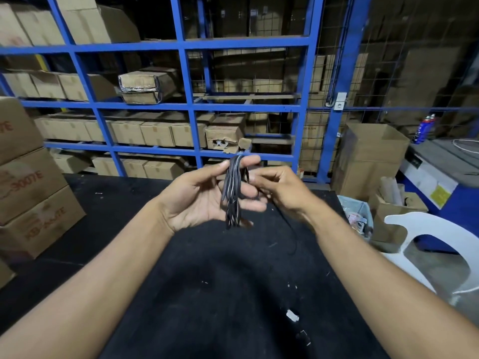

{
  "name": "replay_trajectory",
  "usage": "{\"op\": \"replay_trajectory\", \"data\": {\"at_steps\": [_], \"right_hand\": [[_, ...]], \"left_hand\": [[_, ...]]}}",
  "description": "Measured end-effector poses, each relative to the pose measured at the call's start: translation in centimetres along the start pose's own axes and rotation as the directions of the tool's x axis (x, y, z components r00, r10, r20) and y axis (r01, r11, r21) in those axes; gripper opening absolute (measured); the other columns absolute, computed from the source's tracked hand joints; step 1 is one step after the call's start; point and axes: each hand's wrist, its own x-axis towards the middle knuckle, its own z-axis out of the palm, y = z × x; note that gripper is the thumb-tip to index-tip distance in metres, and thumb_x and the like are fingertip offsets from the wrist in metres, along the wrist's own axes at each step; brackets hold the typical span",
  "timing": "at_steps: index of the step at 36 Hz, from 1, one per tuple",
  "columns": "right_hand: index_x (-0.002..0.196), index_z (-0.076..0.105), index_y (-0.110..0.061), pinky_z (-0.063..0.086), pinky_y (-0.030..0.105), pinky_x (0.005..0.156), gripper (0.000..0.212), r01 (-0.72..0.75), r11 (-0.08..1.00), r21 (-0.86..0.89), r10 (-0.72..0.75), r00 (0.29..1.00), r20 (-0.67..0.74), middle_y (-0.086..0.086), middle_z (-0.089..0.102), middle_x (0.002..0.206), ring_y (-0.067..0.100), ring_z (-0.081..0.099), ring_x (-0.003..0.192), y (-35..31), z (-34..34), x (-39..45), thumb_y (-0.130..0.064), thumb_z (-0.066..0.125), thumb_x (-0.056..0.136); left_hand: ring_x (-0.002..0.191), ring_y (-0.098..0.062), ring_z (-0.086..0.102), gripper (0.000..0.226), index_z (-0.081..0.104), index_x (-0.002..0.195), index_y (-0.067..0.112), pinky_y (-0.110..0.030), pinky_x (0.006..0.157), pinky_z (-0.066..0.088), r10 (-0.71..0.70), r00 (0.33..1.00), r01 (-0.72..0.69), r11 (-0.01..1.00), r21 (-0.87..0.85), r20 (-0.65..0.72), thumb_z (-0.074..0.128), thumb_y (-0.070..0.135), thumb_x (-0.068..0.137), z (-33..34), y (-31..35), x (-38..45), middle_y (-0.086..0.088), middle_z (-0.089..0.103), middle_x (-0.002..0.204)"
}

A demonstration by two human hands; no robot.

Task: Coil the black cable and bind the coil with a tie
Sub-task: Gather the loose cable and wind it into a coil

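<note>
A narrow upright coil of black cable [232, 193] hangs above the black table [181, 294], its loops reaching from my fingertips down past my palm. My left hand [199, 200] holds the coil between thumb and fingers, palm facing right. My right hand [280, 187] is on the coil's right side, fingers pinched at it. A thin loose strand of cable [291, 229] trails from under the right hand down onto the table. I cannot make out a tie.
Blue metal racking [191, 107] filled with cardboard boxes stands behind the table. Stacked cartons [28, 193] are at the left. At the right are an open box [370, 156], a bin with scraps [359, 216] and a white plastic chair [438, 244]. Small white scraps [292, 315] lie on the table.
</note>
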Motion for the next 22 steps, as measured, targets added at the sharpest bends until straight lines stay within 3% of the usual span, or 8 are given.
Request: {"op": "replay_trajectory", "data": {"at_steps": [2, 5, 9, 13, 16, 19, 22], "right_hand": [[0.111, 0.08, -0.004, 0.045, 0.035, 0.067, 0.024, -0.023, 0.998, 0.061, 0.024, 1.0, -0.013, 0.026, 0.073, 0.088, 0.016, 0.059, 0.064, 1.4, 0.9, -0.5, -0.019, 0.07, 0.095], [0.119, 0.07, 0.015, 0.039, 0.018, 0.051, 0.026, -0.092, 0.993, 0.075, 0.099, 0.991, -0.085, 0.007, 0.069, 0.07, 0.005, 0.054, 0.051, 3.1, 2.6, -1.5, -0.002, 0.058, 0.104], [0.129, 0.069, 0.007, 0.037, 0.016, 0.05, 0.03, -0.195, 0.98, 0.045, 0.198, 0.978, -0.059, 0.012, 0.066, 0.069, 0.011, 0.045, 0.048, 4.0, 4.5, -3.4, -0.006, 0.052, 0.109], [0.136, 0.071, -0.012, 0.036, 0.02, 0.056, 0.032, -0.237, 0.969, -0.074, 0.242, 0.968, 0.063, 0.006, 0.065, 0.068, 0.011, 0.041, 0.051, 3.8, 5.1, -5.0, -0.018, 0.054, 0.11], [0.128, 0.075, -0.012, 0.03, 0.02, 0.053, 0.027, -0.253, 0.953, -0.164, 0.267, 0.961, 0.068, 0.002, 0.063, 0.061, 0.009, 0.037, 0.05, 2.8, 5.0, -5.6, -0.019, 0.056, 0.11], [0.113, 0.08, -0.012, 0.034, 0.01, 0.054, 0.022, -0.2, 0.928, -0.314, 0.225, 0.973, 0.046, -0.002, 0.061, 0.057, 0.0, 0.043, 0.046, 0.8, 4.3, -5.5, -0.018, 0.06, 0.107], [0.098, 0.083, -0.018, 0.04, 0.014, 0.059, 0.016, -0.101, 0.837, -0.537, 0.153, 0.987, 0.053, -0.003, 0.063, 0.057, 0.005, 0.051, 0.055, -1.8, 3.2, -5.0, -0.024, 0.068, 0.102]], "left_hand": [[0.122, -0.046, 0.069, 0.053, 0.04, 0.16, 0.015, -0.078, 0.106, 0.033, 0.041, 0.999, -0.041, 0.998, -0.05, -0.007, 0.036, 0.033, 0.11, 0.1, 0.2, 0.4, -0.021, 0.077, 0.121], [0.122, -0.045, 0.069, 0.053, 0.042, 0.16, 0.018, -0.078, 0.104, 0.037, 0.097, 0.993, -0.103, 0.992, -0.078, -0.071, 0.038, 0.034, 0.11, -0.2, 0.5, 0.8, -0.02, 0.077, 0.121], [0.127, -0.045, 0.066, 0.049, 0.045, 0.158, 0.02, -0.079, 0.099, 0.042, 0.177, 0.956, -0.182, 0.983, -0.002, -0.234, 0.036, 0.035, 0.112, -1.0, 1.0, 1.4, -0.018, 0.078, 0.121], [0.128, -0.044, 0.066, 0.042, 0.059, 0.148, 0.027, -0.074, 0.096, 0.05, 0.268, 0.861, -0.219, 0.962, 0.161, -0.432, 0.04, 0.036, 0.111, -1.6, 1.3, 1.6, -0.019, 0.075, 0.127], [0.123, -0.044, 0.069, 0.039, 0.062, 0.143, 0.029, -0.061, 0.097, 0.053, 0.303, 0.802, -0.174, 0.943, 0.284, -0.515, 0.04, 0.034, 0.111, -1.7, 1.3, 1.4, -0.023, 0.074, 0.128], [0.119, -0.041, 0.072, 0.039, 0.059, 0.145, 0.031, -0.052, 0.088, 0.055, 0.301, 0.795, -0.061, 0.903, 0.425, -0.527, 0.038, 0.035, 0.112, -1.9, 1.0, 1.1, -0.022, 0.076, 0.124], [0.12, -0.037, 0.072, 0.038, 0.06, 0.143, 0.035, -0.069, 0.1, 0.048, 0.264, 0.813, 0.049, 0.858, 0.512, -0.519, 0.038, 0.037, 0.112, -2.3, 0.6, 0.6, -0.02, 0.077, 0.123]]}}
